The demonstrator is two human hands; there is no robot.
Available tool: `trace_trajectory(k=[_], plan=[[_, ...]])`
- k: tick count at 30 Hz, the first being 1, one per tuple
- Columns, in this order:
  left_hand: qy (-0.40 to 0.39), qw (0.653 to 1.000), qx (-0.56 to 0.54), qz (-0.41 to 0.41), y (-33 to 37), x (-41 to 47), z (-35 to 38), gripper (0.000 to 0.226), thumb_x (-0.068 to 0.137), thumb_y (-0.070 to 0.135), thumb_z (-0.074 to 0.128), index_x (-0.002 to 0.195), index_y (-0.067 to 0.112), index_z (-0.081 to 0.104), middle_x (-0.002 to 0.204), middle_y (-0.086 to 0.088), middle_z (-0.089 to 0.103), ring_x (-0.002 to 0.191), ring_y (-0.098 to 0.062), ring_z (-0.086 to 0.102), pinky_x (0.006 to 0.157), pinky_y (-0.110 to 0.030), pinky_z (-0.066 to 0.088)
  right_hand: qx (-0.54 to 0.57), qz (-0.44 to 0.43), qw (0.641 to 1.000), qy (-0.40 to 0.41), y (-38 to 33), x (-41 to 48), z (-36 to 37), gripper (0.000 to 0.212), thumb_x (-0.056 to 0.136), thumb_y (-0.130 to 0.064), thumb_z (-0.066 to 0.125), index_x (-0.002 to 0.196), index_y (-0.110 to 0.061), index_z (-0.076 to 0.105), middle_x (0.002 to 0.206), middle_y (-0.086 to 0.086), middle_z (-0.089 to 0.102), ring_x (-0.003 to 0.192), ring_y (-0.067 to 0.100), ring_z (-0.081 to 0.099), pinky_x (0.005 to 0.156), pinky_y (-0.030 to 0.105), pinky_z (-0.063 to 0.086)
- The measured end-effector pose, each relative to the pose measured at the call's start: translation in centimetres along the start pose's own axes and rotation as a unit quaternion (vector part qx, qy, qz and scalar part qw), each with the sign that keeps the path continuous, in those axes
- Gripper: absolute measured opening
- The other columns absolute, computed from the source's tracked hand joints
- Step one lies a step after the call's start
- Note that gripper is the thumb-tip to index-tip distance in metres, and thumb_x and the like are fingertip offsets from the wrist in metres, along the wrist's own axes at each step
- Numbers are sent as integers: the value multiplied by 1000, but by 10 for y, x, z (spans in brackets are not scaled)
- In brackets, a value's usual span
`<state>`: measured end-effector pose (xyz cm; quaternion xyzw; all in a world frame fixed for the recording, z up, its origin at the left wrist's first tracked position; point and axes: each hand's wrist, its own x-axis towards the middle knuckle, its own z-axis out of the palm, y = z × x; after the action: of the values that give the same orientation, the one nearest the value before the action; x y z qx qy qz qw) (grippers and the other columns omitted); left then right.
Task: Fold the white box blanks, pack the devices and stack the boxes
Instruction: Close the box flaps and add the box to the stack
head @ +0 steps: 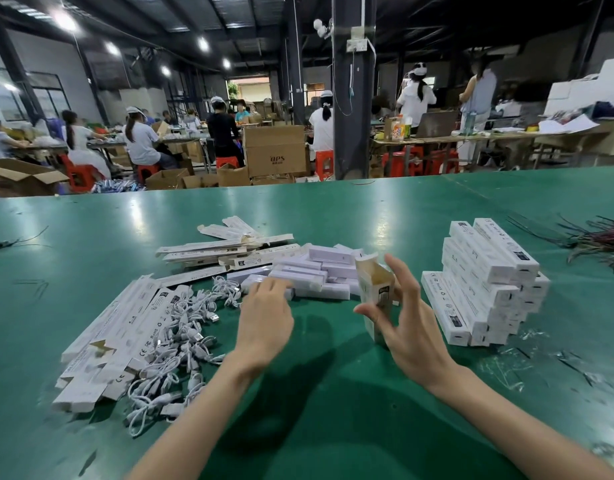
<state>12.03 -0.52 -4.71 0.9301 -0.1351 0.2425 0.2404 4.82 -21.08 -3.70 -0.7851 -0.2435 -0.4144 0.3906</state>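
Nearest me, the green table (pixel 319 420) carries the whole work layout, with each supply placed within reach of one hand. My right hand (pixel 409 327) grasps one folded box (pixel 376 292), thumb on its near side and fingers behind it. The box stands upright with its open end up, flaps raised, so that the mouth faces me for loading. My left hand (pixel 264 317) is unclenched, with its fingers extended over the near edge of the pile of white devices (pixel 316 271). The fingertips appear to rest on one unit, but I cannot tell whether they have taken hold of it. I judge the step in hand to be picking a device for insertion into the held box. The devices lie between my hands, just beyond them, which keeps the transfer short. The flat blanks (pixel 115 337) lie in a fan on my left, with a second batch (pixel 226 251) farther back. A heap of white USB cables (pixel 181 341) lies beside the near blanks. The stack of packed boxes (pixel 489 282) stands on my right, laid in crossed layers, probably for stability, and close to the hand that would set down the next one.
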Motion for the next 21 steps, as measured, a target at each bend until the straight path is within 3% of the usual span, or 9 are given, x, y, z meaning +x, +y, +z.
trace_trajectory(k=[2,6,10,13,17,21], plan=[[-17,999,32,-22,-13,18,2,37,96,5,42,131,11,53,132,-8,54,123,-24,42,107,-35,32,-12,-38,999,5,2,1,-1,76,82,-17,67,138,-30,17,114,4,61,83,20,64,72,38,54],[-73,996,47,15,-16,43,13,39,98,13,44,137,18,47,140,-2,46,132,-21,34,109,-42,30,-24,-74,997,15,3,2,0,64,82,-15,71,132,-22,31,121,-2,54,88,28,67,72,46,57],[-108,985,106,78,-13,53,34,41,95,19,53,135,26,46,137,2,45,131,-19,33,106,-44,28,-25,-84,996,13,3,0,0,61,85,-25,68,131,-25,28,115,-3,56,78,25,68,68,38,57],[-77,983,148,79,-15,56,44,52,90,8,56,135,29,43,135,3,42,129,-21,33,101,-43,31,-23,-84,996,25,2,0,2,58,83,-31,65,129,-24,31,115,-4,56,82,19,66,75,28,53],[-16,967,213,137,-19,56,50,48,85,-3,50,124,23,46,127,2,50,117,-21,43,96,-36,32,-24,-83,996,28,1,-2,6,54,82,-31,66,126,-20,36,110,-1,58,85,13,61,76,24,51],[39,966,173,188,-16,51,36,36,87,1,53,119,17,53,119,0,56,111,-23,49,97,-32,30,-24,-83,996,26,-1,-2,6,55,82,-32,66,127,-23,34,108,-3,58,83,10,60,74,24,51]])
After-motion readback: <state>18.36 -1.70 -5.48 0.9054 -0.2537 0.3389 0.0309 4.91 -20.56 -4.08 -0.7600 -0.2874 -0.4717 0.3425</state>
